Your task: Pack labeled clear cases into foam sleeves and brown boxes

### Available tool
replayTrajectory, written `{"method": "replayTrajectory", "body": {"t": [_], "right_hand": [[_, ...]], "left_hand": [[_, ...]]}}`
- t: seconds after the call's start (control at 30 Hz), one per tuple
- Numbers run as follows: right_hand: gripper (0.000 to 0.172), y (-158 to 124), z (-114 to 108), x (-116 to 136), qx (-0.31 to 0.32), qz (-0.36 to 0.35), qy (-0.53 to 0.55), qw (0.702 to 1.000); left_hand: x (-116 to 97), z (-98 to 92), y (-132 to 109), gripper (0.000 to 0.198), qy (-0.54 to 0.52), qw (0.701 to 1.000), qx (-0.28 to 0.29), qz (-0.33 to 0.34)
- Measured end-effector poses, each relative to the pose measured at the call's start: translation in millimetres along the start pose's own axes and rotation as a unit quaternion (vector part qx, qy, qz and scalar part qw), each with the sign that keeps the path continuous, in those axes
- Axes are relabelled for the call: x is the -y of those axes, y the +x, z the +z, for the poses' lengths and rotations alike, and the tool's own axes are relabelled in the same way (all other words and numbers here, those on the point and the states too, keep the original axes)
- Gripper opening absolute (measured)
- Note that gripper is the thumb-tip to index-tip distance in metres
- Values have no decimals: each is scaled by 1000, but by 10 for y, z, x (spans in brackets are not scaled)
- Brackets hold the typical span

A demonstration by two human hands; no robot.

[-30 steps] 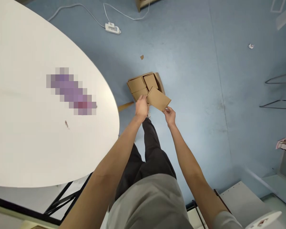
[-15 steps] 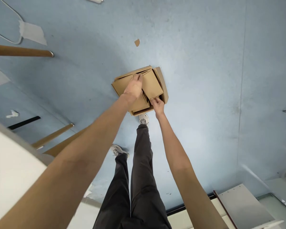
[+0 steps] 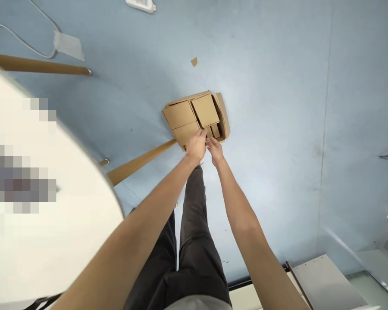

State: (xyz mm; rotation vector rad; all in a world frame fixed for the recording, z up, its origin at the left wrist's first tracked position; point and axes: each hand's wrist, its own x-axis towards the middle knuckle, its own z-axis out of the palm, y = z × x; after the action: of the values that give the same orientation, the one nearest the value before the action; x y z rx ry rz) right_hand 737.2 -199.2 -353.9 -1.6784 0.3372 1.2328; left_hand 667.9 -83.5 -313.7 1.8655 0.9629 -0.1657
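An open cardboard box (image 3: 226, 116) stands on the floor in front of my feet, packed with smaller brown cardboard boxes (image 3: 205, 110) and flat-topped pieces. At the box's near edge, my left hand (image 3: 196, 146) has its fingers bent over the cardboard. My right hand (image 3: 215, 150) is right beside it, thumb and fingers pinched together at the same near rim. Both hands' fingertips almost meet and partly hide what lies between them. To the right of the fingers, a small gap shows narrow cardboard pieces (image 3: 215, 130) deeper in the box.
A white round-edged table (image 3: 84, 241) with wooden legs (image 3: 142, 160) fills the left side. A cardboard scrap (image 3: 194, 62) lies beyond the box on the blue floor (image 3: 271, 86). A white power strip (image 3: 141, 4) is at the top, and a white panel (image 3: 328, 280) at the lower right.
My left hand has moved from the middle of the box toward its near edge, beside my right hand. The top pieces now lie flatter. The view has shifted, showing more of the table.
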Motion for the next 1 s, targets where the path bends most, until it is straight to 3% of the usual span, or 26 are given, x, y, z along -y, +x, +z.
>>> {"method": "replayTrajectory", "body": {"t": [0.1, 0.27, 0.43, 0.53, 0.67, 0.77, 0.9, 1.0], "right_hand": [[44, -600, -87, 240, 15, 18, 3, 1000], [44, -1565, -241, 709, 43, 3, -18, 999], [45, -2481, -324, 1200, 78, -41, -43, 995], [48, -3026, -242, 1464, 96, -87, -65, 989], [53, -3717, 78, 1662, 131, -145, -103, 975], [56, -4156, 438, 1639, 171, -162, -134, 963], [54, -4638, 1029, 1449, 233, -167, -195, 938], [53, -4999, 1520, 1242, 290, -177, -242, 909]], "left_hand": [[-497, -205, -734, 63, -14, 1000, -3, 0], [-1188, -778, -1710, 69, -88, 995, -38, 15], [-1613, -1292, -2546, 70, -105, 992, -24, 62], [-1744, -1537, -3013, 70, -137, 986, -53, 82], [-1744, -1872, -3649, 63, -204, 965, -149, 76], [-1584, -2125, -4166, 53, -255, 936, -235, 62], [-1161, -2408, -4871, 42, -310, 878, -362, 47], [-750, -2565, -5380, 47, -354, 823, -445, 14]]}}
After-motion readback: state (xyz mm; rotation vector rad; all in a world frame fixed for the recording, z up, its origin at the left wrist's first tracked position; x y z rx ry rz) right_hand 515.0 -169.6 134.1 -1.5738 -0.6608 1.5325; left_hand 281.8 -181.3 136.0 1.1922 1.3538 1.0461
